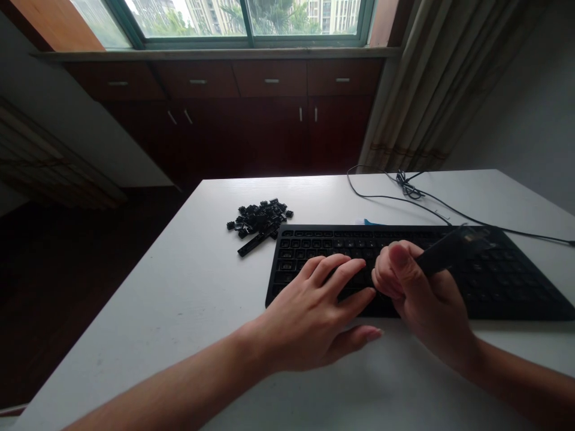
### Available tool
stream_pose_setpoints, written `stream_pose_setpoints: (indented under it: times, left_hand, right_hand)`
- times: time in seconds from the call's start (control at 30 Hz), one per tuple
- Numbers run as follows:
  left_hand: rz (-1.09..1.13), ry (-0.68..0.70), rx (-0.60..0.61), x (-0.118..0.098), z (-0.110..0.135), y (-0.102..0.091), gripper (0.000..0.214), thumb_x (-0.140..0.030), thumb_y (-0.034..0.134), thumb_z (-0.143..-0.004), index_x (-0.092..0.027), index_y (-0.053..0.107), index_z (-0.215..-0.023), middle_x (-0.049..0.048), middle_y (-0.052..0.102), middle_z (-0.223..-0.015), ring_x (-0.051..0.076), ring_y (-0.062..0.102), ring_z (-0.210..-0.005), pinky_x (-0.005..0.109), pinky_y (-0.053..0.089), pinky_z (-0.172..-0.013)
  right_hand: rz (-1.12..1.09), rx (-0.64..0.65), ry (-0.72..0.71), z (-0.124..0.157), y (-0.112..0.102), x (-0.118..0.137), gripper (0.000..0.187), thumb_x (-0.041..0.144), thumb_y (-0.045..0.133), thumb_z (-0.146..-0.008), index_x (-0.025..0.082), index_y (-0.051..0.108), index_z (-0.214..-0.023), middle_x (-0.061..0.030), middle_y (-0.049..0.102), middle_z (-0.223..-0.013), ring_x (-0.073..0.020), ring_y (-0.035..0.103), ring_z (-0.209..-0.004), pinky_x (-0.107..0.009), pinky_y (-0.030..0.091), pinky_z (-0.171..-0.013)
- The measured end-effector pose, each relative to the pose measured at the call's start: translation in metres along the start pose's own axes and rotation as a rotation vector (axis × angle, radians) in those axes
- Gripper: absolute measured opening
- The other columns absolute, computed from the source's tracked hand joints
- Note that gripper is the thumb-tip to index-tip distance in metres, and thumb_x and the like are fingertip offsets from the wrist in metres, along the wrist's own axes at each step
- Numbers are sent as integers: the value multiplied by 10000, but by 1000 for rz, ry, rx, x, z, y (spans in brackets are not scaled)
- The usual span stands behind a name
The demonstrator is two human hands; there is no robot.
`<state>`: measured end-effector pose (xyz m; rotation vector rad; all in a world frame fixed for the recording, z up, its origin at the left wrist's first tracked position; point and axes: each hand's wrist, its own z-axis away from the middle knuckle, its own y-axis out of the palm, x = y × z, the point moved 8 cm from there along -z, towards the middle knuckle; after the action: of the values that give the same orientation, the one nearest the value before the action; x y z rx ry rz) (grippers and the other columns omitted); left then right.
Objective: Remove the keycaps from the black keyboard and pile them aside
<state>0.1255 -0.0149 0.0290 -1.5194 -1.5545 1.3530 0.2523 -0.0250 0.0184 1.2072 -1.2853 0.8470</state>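
A black keyboard (485, 293) lies on the white table, with keycaps off over its left part, where bare key sockets show. My left hand (323, 305) rests on its left-middle keys, fingers spread and holding nothing. In a fist, my right hand (422, 293) grips a dark-handled tool (444, 251) above the keyboard's middle. The tool points right, and its far end is blurred, so its exact kind is unclear. A heap of loose black keycaps (260, 218) sits by the keyboard's upper left corner, with a long space bar keycap (257, 242) at its front.
Behind the keyboard a black cable (406, 187) runs in a loose bundle across the white table (179, 311). Part of a small blue object (372, 222) peeks out at the keyboard's back edge. Cabinets (269, 126) stand beyond the table, under a window.
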Motion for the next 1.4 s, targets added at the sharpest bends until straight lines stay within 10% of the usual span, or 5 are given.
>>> stream_pose_setpoints:
  times: [0.53, 1.4]
  left_hand:
    - [158, -56, -123, 4, 3, -7, 672, -470, 545, -983, -89, 290, -1474, 198, 493, -1472, 303, 439, -1390, 491, 403, -1159]
    - [74, -99, -153, 11, 10, -16, 581, -341, 561, -942, -109, 390, -1446, 178, 589, -1364, 320, 532, -1269, 497, 474, -1043]
  right_hand:
    - [105, -43, -65, -3, 3, 0, 454, 414, 544, -1019, 209, 446, -626, 35, 403, -575, -117, 371, -531, -295, 322, -521]
    - [-176, -128, -13, -17, -24, 3, 513, 490, 599, -976, 208, 412, -590, 50, 333, -550, -103, 301, -484, -277, 267, -451]
